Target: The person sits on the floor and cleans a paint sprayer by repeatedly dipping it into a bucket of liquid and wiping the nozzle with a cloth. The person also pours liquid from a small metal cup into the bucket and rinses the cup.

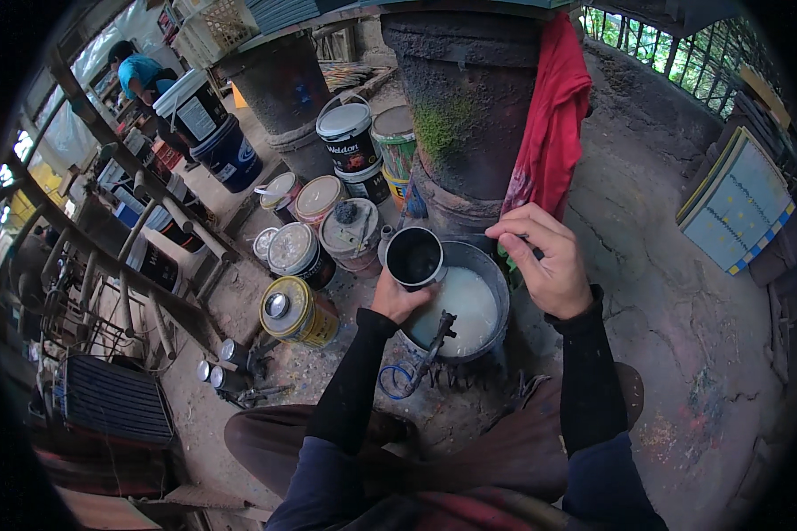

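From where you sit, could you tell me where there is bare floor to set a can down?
The cracked concrete floor is bare right of the bucket of white liquid, between the red cloth and the tiled panel. Left of the bucket it is crowded: paint cans and a yellow tin stand packed together.

I am seeing soft, overcast daylight filling the scene, with no hard shadows anywhere. The brightest patches are sitting at 1 o'clock, where light is coming through a railing (673, 53), and at 10 o'clock, where a pale sheet (106, 62) is blowing out nearly to white. The white liquid in the bucket (469, 305) at centre is reflecting the sky mildly, without harsh glare. The centre is reading sharp; the fisheye is bending the wooden rails (115, 239) at 9 o'clock. A black vignette is ringing the whole frame, and detail is softening and darkening toward 7 o'clock.
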Demonstrator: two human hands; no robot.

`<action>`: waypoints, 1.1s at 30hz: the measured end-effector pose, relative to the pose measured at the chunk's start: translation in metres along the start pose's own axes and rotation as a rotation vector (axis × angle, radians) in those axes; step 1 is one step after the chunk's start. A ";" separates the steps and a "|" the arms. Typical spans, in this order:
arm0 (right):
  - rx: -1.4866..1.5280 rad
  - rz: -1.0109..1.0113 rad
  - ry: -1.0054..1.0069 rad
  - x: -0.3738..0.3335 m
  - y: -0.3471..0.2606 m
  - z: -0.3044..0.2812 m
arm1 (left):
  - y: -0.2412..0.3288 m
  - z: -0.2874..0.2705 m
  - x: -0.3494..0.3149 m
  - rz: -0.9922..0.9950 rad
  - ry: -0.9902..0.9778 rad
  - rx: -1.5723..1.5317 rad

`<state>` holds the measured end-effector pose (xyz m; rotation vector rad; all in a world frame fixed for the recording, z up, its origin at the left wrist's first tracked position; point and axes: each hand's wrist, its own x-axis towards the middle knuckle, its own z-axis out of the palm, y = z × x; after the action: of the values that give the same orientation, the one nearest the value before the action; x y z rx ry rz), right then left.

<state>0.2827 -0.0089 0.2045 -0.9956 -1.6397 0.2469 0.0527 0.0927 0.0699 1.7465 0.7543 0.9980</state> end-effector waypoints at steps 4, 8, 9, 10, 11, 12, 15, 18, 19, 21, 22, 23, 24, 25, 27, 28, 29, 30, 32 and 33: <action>-0.020 0.015 0.050 0.001 0.002 0.000 | -0.030 -0.009 -0.001 -0.166 0.069 -0.294; -0.054 0.095 0.030 0.000 0.005 -0.006 | -0.033 -0.003 -0.002 -0.252 0.143 -0.659; -0.057 0.103 0.017 -0.001 0.006 -0.008 | -0.035 -0.003 0.000 -0.255 0.107 -0.724; -0.060 0.111 0.004 -0.002 0.008 -0.010 | -0.039 -0.004 0.003 -0.259 0.071 -0.789; -0.052 0.118 -0.013 -0.003 0.012 -0.008 | -0.037 -0.006 0.004 -0.263 0.045 -0.849; -0.049 0.123 -0.050 -0.004 0.013 -0.006 | -0.035 -0.007 0.004 -0.254 0.044 -0.848; -0.038 0.122 -0.125 -0.007 0.016 -0.001 | -0.025 -0.005 0.005 -0.236 0.034 -0.857; -0.024 0.098 -0.129 -0.009 0.018 0.008 | -0.019 -0.005 0.005 -0.238 0.016 -0.890; -0.031 0.095 -0.129 -0.010 0.019 0.009 | -0.017 -0.004 0.005 -0.242 0.010 -0.903; -0.054 0.089 -0.130 -0.010 0.020 0.009 | -0.015 -0.002 0.006 -0.249 -0.003 -0.920; -0.056 0.084 -0.122 -0.011 0.020 0.010 | -0.015 -0.001 0.007 -0.254 -0.007 -0.921; -0.055 0.077 -0.116 -0.011 0.021 0.011 | -0.015 -0.001 0.007 -0.259 -0.009 -0.920; -0.054 0.070 -0.110 -0.011 0.021 0.012 | -0.015 -0.001 0.008 -0.257 -0.013 -0.925; -0.057 0.055 -0.126 -0.011 0.019 0.012 | -0.016 -0.002 0.008 -0.256 -0.017 -0.930; -0.063 0.025 -0.160 -0.011 0.016 0.012 | -0.018 -0.002 0.008 -0.251 -0.013 -0.936; -0.059 0.024 -0.158 -0.011 0.015 0.012 | -0.019 -0.002 0.007 -0.248 -0.006 -0.937; -0.058 0.023 -0.156 -0.011 0.014 0.010 | -0.018 -0.002 0.007 -0.246 -0.001 -0.938; -0.055 0.023 -0.154 -0.010 0.013 0.009 | -0.018 -0.001 0.007 -0.242 0.015 -0.911; -0.040 0.013 -0.129 -0.009 0.011 0.008 | -0.015 0.000 0.007 -0.233 0.050 -0.854; -0.031 0.007 -0.117 -0.009 0.010 0.008 | -0.013 0.000 0.007 -0.236 0.069 -0.832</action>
<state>0.2805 -0.0064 0.1890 -1.0272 -1.7510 0.2902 0.0554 0.1030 0.0593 0.8881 0.4650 1.0123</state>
